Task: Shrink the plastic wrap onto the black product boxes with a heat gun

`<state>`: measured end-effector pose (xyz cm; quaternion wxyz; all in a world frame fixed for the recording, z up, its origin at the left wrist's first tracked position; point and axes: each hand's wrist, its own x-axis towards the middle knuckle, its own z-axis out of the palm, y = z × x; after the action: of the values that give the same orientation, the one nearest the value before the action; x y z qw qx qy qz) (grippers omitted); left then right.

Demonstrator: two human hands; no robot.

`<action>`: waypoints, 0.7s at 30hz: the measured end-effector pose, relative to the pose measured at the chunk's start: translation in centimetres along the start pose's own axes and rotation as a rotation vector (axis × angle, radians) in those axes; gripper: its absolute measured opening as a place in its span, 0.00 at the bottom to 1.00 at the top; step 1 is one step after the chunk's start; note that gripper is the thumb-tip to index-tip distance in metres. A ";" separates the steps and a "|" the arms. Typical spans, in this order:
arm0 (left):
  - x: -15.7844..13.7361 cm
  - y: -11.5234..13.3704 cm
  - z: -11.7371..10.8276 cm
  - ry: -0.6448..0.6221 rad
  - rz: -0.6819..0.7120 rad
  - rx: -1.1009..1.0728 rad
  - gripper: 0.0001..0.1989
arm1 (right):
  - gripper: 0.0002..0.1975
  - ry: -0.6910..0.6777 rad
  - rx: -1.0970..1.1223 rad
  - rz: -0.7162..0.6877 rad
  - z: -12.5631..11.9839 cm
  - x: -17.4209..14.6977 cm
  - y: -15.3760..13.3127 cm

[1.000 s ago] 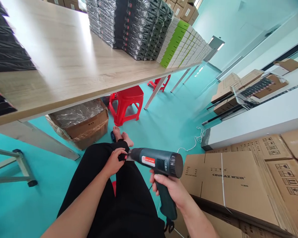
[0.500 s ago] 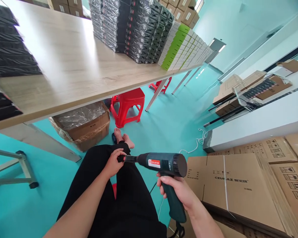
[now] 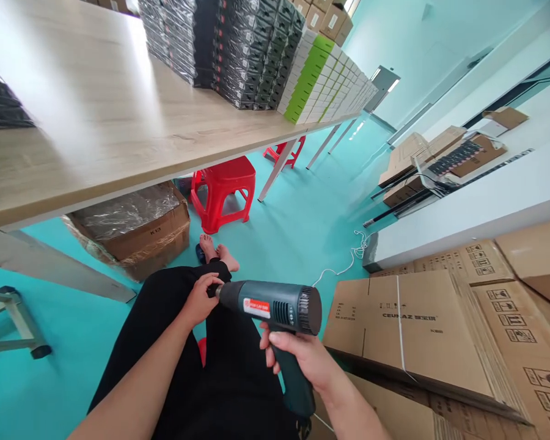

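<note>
My right hand (image 3: 297, 354) is wrapped around the grip of a dark green heat gun (image 3: 266, 302) with a red and white label. Its barrel points left, across my lap. My left hand (image 3: 204, 299) is closed on a small black object (image 3: 212, 289), right by the heat gun's nozzle. Fingers and nozzle hide most of that object, so its kind does not show. Both hands are above my legs in black trousers.
A wood-top table (image 3: 110, 140) bears stacks of film-wrapped black boxes (image 3: 247, 55) and white-green boxes (image 3: 321, 79). Beneath it are a carton (image 3: 137, 238) and a red stool (image 3: 224, 189). Flat cartons (image 3: 403, 324) are piled at my right. A white cord (image 3: 348, 263) lies on the floor.
The heat gun has moved left, its nozzle now close to my left hand and covering more of the black object. The whole view has shifted slightly.
</note>
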<state>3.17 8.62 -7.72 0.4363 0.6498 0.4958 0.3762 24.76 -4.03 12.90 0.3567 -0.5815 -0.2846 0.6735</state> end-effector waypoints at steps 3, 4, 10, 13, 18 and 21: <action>-0.2 0.3 -0.3 0.008 -0.015 -0.048 0.15 | 0.15 0.189 0.041 -0.032 -1.2 0.4 0.0; -0.2 0.4 -0.5 0.004 -0.028 -0.061 0.15 | 0.15 0.208 0.043 -0.004 -1.9 0.4 0.0; 0.1 -0.2 -0.6 0.042 -0.067 -0.108 0.16 | 0.16 0.117 0.048 0.009 -3.4 -0.5 -0.1; 0.2 -0.1 -0.3 0.027 -0.071 -0.126 0.15 | 0.15 0.173 0.040 0.005 -2.7 -0.3 0.2; -0.2 0.4 -0.5 0.037 -0.115 -0.192 0.16 | 0.15 0.146 0.037 -0.012 -2.8 0.5 0.5; -0.2 0.7 -0.9 0.046 -0.211 -0.339 0.18 | 0.15 0.206 0.061 -0.039 -3.4 0.5 0.1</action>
<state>2.51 8.49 -6.81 0.5651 0.5028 0.5006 0.4211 28.04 -3.78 11.92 0.4146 -0.6308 -0.2371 0.6116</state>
